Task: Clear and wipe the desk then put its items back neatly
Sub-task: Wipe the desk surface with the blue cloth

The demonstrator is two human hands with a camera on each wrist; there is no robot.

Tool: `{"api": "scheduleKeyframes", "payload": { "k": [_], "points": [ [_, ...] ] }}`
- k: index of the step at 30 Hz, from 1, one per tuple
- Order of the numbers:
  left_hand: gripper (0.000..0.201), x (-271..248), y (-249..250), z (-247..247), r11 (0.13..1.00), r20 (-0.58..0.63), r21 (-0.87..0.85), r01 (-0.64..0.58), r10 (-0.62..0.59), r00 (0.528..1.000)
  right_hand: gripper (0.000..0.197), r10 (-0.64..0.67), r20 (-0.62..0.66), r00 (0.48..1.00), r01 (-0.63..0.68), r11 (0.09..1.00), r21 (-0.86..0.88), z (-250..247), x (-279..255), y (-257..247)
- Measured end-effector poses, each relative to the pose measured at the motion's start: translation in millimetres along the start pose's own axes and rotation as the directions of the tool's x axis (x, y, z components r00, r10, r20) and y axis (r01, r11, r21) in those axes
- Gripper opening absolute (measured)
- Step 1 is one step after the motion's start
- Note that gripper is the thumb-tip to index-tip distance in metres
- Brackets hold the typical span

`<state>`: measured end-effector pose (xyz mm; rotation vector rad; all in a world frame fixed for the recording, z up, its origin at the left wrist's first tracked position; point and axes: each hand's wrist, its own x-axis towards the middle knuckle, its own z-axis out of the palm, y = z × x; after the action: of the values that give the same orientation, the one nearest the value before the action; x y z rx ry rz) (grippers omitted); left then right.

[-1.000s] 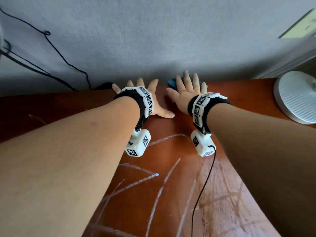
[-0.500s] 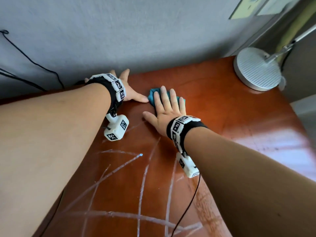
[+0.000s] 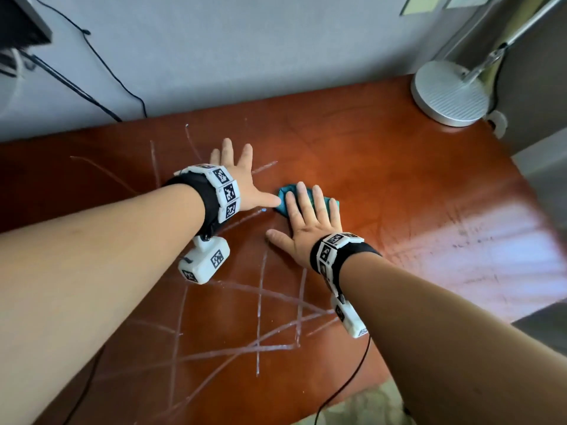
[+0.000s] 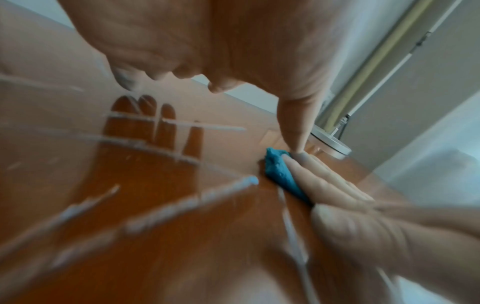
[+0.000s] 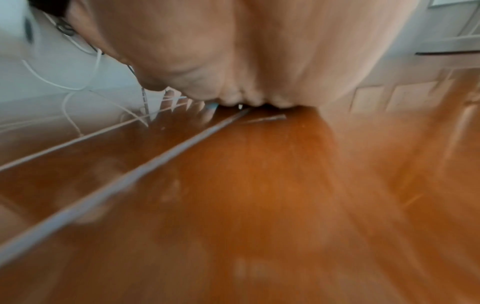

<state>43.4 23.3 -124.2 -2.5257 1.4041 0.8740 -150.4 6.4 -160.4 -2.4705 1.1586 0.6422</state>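
My right hand (image 3: 310,222) presses the teal cloth (image 3: 306,199) flat-fingered at centre frame on the bench (image 3: 399,179); my left hand (image 3: 242,185), fingers spread and holding nothing, braces beside it. As I judge it, a wide sweep toward the upper right could knock the lamp base (image 3: 449,93), and the pale streaks (image 3: 260,302) at lower centre may go missed.

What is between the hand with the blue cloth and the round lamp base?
Nothing: the head view shows only bare desk between the right hand on the blue cloth and the lamp base.

right hand (image 3: 310,222) flat on teal cloth (image 3: 283,196)
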Motion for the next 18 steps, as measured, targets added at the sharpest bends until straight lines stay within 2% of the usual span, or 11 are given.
{"api": "scheduleKeyframes", "payload": {
  "k": [12,18],
  "points": [
    [0.156,-177.3,30.3,121.2,0.987,0.035,0.052,0.151,-0.153,0.988,0.090,-0.037,-0.022,0.999,0.037,0.999,-0.008,99.5,-159.9,36.5],
    [0.166,-216.7,45.8,160.3,0.971,0.076,0.163,0.178,-0.192,0.978,0.085,-0.044,-0.062,0.997,0.043,0.999,-0.006,138.2,-214.1,49.2]
  ]
}}
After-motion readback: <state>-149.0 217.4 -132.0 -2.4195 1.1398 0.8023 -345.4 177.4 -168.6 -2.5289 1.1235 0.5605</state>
